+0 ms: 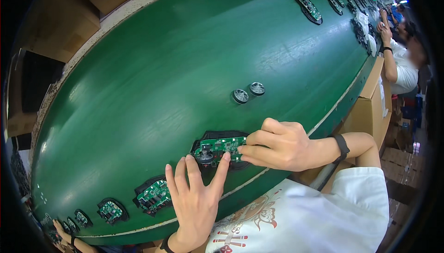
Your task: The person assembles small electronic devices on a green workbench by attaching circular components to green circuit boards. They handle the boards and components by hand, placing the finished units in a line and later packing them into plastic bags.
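Note:
A green circuit board (pixel 222 147) sits in a black plastic shell (pixel 213 135) near the front edge of the green belt. On the board's left end is a dark round wheel-like part. My left hand (pixel 196 197) has its fingers spread, with the fingertips touching the board and the shell's left side. My right hand (pixel 282 146) has its fingers bent and closed on the board's right end, hiding that end. Left of them, another board in a black shell (pixel 155 195) lies partly behind my left hand.
Two round clear-and-black discs (pixel 240 96) rest on the green belt (pixel 152 91) beyond my hands. More boards in shells (pixel 111 210) lie at the left and far right (pixel 307 6). A cardboard box (pixel 363 114) stands at right. Other people work along the belt at both ends.

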Demonstrator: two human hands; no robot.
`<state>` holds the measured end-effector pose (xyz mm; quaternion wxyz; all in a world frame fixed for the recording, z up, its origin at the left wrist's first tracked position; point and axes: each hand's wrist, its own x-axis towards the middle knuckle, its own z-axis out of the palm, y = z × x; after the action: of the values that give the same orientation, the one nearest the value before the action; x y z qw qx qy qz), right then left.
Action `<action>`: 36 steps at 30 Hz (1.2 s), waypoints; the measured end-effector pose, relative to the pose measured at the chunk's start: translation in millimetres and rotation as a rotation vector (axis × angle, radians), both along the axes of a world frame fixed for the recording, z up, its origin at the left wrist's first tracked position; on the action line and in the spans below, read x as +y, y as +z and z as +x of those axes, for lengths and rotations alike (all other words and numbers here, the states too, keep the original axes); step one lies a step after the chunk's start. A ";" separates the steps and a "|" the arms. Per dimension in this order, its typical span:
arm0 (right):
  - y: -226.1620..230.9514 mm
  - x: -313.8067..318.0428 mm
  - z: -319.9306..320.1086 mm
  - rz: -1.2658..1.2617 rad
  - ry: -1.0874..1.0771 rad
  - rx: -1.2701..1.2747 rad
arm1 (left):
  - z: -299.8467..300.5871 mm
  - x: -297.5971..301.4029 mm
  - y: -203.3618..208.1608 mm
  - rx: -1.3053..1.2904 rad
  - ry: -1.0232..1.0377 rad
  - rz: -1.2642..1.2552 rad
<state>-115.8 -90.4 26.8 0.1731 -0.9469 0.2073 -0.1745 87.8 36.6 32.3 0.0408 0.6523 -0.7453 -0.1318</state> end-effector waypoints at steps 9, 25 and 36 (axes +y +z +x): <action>-5.1 -3.7 0.7 -0.009 0.093 0.013 | 1.5 -1.6 -3.1 0.022 -0.026 -0.013; -4.0 -24.4 -5.1 0.064 0.211 0.005 | 1.4 -7.2 -3.6 0.030 -0.055 -0.024; 13.5 -19.1 -15.3 -0.090 0.191 0.121 | 5.7 -8.7 6.6 0.093 -0.044 0.075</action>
<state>-131.0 -109.5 40.2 0.1335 -0.9779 0.1185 -0.1088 93.5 27.9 39.0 0.0480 0.6298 -0.7514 -0.1908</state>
